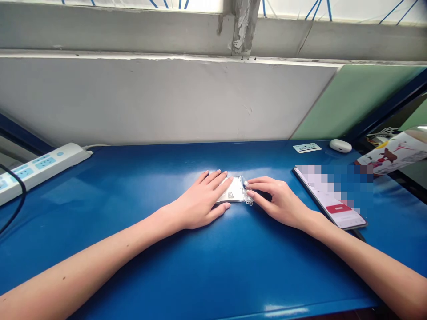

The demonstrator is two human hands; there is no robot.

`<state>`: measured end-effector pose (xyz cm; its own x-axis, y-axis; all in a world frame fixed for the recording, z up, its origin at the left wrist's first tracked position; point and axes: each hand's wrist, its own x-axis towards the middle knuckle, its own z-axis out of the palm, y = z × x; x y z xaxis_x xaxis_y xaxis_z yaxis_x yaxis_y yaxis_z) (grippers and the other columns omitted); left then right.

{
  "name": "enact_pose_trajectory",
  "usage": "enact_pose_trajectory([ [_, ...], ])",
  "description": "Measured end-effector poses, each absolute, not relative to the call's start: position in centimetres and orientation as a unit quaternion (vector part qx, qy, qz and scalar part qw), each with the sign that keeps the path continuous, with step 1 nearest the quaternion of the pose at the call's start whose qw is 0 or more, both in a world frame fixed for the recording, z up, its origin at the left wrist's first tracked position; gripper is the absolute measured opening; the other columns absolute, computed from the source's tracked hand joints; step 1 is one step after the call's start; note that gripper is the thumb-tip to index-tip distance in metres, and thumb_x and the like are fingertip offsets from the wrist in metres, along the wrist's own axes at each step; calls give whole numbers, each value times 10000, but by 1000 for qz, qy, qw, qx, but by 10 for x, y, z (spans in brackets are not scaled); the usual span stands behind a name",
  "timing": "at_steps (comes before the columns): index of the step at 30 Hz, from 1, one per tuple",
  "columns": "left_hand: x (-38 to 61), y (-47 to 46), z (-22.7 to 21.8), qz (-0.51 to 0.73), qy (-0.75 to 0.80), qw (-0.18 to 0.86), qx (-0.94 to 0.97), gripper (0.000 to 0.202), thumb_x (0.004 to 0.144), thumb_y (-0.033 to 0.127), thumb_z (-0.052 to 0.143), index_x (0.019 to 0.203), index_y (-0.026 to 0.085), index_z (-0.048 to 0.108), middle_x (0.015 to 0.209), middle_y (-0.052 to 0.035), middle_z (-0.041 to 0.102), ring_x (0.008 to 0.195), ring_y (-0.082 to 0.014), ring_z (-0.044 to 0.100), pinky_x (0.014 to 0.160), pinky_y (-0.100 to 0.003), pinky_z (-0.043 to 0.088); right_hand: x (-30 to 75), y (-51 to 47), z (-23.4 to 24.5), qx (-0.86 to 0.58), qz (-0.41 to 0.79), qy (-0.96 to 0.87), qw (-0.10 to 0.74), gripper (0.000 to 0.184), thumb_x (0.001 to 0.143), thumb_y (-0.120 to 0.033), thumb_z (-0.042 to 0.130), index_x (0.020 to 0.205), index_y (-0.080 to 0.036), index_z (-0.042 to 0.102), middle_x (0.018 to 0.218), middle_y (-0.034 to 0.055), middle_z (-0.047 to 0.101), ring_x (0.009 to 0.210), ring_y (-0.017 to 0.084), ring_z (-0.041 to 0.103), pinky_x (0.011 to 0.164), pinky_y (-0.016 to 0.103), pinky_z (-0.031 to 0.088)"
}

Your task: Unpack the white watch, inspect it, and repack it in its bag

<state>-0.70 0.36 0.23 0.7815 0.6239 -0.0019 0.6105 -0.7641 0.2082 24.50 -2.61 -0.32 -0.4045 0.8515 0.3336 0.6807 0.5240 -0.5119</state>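
A small white flat packet point(237, 190) with a square printed code lies on the blue table, its right end a crumpled clear plastic wrapper point(247, 195). My left hand point(204, 200) rests flat over the packet's left part, fingers spread, and hides that part. From the right, my right hand point(275, 200) pinches the wrapper's loose end between thumb and fingertips. What is inside the packet cannot be seen.
To the right lies a phone point(328, 198) with its screen lit and partly blurred. Behind it are a small card point(307, 147), a white earbud case point(340, 146) and a printed carton point(396, 151). A white power strip point(43, 166) with a black cable stands at the left.
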Motion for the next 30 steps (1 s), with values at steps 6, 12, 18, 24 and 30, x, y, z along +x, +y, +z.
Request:
enact_pose_trajectory([
  [6, -7, 3, 4, 33, 333, 107, 936, 643, 1010, 466, 406, 1551, 146, 268, 1612, -170, 257, 1498, -348, 205, 1193, -541, 212, 244, -31, -3, -452, 117, -842, 270, 326, 939, -316, 584, 1218, -164, 655, 1197, 134, 716, 1093, 279, 675, 938, 442, 562],
  [12, -7, 4, 2, 62, 328, 114, 936, 630, 1000, 459, 432, 1537, 156, 298, 1592, -171, 310, 1486, -347, 243, 1186, -545, 228, 245, -31, -5, -408, 89, -873, 253, 358, 980, -271, 506, 1324, -217, 591, 1266, 134, 676, 1144, 286, 646, 945, 460, 566],
  [18, -8, 3, 1, 52, 331, 105, 936, 631, 1006, 466, 414, 1540, 153, 290, 1598, -167, 296, 1488, -343, 237, 1188, -536, 222, 243, -31, -5, -383, 2, -894, 233, 344, 976, -210, 498, 1299, -173, 611, 1277, 166, 659, 1230, 320, 588, 997, 504, 540],
  [24, -6, 3, 1, 45, 330, 98, 938, 635, 1003, 460, 422, 1531, 128, 305, 1589, -177, 312, 1485, -350, 241, 1187, -538, 226, 238, -35, -6, -366, -33, -908, 201, 387, 967, -109, 447, 1330, -80, 574, 1297, 206, 650, 1276, 343, 558, 1038, 521, 518],
  [30, -5, 2, 2, 30, 333, 101, 937, 625, 1015, 442, 404, 1537, 119, 286, 1602, -182, 277, 1492, -354, 219, 1188, -556, 218, 238, -32, -7, -390, 103, -881, 249, 410, 985, -186, 466, 1388, -199, 542, 1405, 124, 597, 1372, 305, 479, 1067, 528, 503],
])
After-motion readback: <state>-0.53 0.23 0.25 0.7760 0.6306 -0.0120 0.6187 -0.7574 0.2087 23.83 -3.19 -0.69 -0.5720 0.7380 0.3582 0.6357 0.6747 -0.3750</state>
